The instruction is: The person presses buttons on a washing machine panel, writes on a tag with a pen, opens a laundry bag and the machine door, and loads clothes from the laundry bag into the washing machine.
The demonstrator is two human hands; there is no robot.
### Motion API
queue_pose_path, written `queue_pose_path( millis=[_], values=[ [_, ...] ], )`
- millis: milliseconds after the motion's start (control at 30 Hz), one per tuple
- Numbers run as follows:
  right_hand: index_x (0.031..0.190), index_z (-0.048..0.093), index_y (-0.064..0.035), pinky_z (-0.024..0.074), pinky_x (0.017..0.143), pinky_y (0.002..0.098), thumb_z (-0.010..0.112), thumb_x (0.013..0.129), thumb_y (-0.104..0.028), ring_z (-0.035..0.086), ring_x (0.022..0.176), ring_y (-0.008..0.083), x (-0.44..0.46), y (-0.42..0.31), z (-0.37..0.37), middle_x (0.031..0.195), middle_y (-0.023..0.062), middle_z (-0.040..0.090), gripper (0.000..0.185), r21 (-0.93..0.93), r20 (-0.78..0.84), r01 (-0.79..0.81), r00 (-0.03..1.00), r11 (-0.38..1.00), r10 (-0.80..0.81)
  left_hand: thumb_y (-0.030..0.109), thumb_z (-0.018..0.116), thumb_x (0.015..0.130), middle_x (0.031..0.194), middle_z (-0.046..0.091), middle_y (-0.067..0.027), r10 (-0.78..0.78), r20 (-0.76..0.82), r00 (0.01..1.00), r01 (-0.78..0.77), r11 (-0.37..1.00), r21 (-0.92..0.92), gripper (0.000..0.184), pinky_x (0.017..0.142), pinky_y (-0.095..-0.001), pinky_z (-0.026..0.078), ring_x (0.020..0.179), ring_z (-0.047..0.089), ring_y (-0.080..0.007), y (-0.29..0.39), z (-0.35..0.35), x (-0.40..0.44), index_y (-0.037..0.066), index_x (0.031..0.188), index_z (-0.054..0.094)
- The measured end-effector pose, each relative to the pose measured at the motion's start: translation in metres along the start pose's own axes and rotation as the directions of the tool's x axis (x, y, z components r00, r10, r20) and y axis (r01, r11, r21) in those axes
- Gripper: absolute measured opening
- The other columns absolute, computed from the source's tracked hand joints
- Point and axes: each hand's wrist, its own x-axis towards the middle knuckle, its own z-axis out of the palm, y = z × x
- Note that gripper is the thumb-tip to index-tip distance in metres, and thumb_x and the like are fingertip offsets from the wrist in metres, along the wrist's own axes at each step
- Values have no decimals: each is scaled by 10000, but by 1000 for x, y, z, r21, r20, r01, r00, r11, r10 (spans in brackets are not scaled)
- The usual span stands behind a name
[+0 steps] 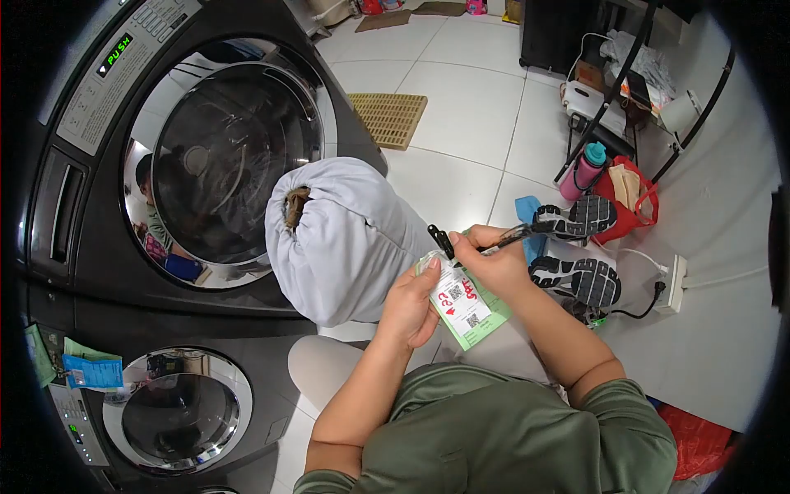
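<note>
My left hand [409, 305] is closed on a green laundry slip [485, 333] with a white printed label [465, 300]. The label carries QR codes and red handwriting. Over the slip's upper edge, my right hand [495, 265] is closed around a black pen [506, 239], its lower end close to the paper. A short black piece [440, 241], perhaps a cap, sticks out beside the right thumb. Just beyond my left hand stands a stuffed light-grey laundry bag [341, 239], its gathered mouth showing some brown cloth.
A large dark front-loading machine [90, 198] stands at left, with a smaller door [181, 412] below. At right are upturned sneakers [580, 280], a pink bottle [583, 173], a red bag [638, 202] and a power outlet [675, 284]. A yellow mat [387, 119] lies on the tiles.
</note>
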Motion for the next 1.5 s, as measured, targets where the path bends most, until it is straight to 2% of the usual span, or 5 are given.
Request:
queue_pose_path(
  millis=[767, 1000, 1200, 1400, 1500],
  values=[
    [544, 475, -7, 279, 474, 259, 686, 854, -125, 339, 511, 35, 3, -4, -4, 489, -50, 428, 393, -61, 32, -51, 998, 997, 53, 236, 435, 1030, 1001, 645, -111, 1, -8, 1000, -1, 1000, 10, 269, 833, -377, 553, 891, 669, -212, 0, 2, -1, -5, 1096, 533],
    [772, 598, 27, 431, 641, 245, 535, 965, -106, 516, 666, 105, 15, -8, -19, 896, 65, 596, 242, 312, -13, 82, 997, 946, -82, 259, 449, 1027, 1024, 664, -113, 12, 25, 1000, -13, 999, 48, 305, 839, -357, 551, 914, 671, -190, 2, 4, 0, -9, 1127, 552],
    [1001, 683, 14, 506, 739, 263, 684, 869, -113, 624, 822, 143, 28, -67, -18, 1004, 97, 633, 184, -172, 218, 210, 961, 962, -171, 264, 462, 1025, 1043, 657, -74, 187, 50, 981, -194, 950, 246, 296, 810, -342, 530, 913, 648, -173, 14, 13, -3, 36, 1185, 562],
    [1008, 693, 7, 453, 627, 221, 744, 846, -193, 547, 669, 56, 103, -115, 27, 700, -13, 628, 263, -160, 196, 116, 977, 980, -84, 226, 548, 982, 1286, 552, -139, 683, 304, 664, -733, 515, 445, 496, 1039, -376, 380, 1234, 494, -255, 83, 28, -14, -2, 1398, 404],
    [995, 702, 1, 460, 645, 243, 713, 867, -262, 576, 697, 77, 198, -140, 52, 779, 35, 681, 293, -56, 137, 381, 918, 923, -371, 280, 642, 895, 1362, 491, -196, 735, 589, 336, -235, -540, 808, 623, 1070, -504, 327, 1292, 426, -391, 139, -8, -8, 51, 1424, 404]
  ],
)
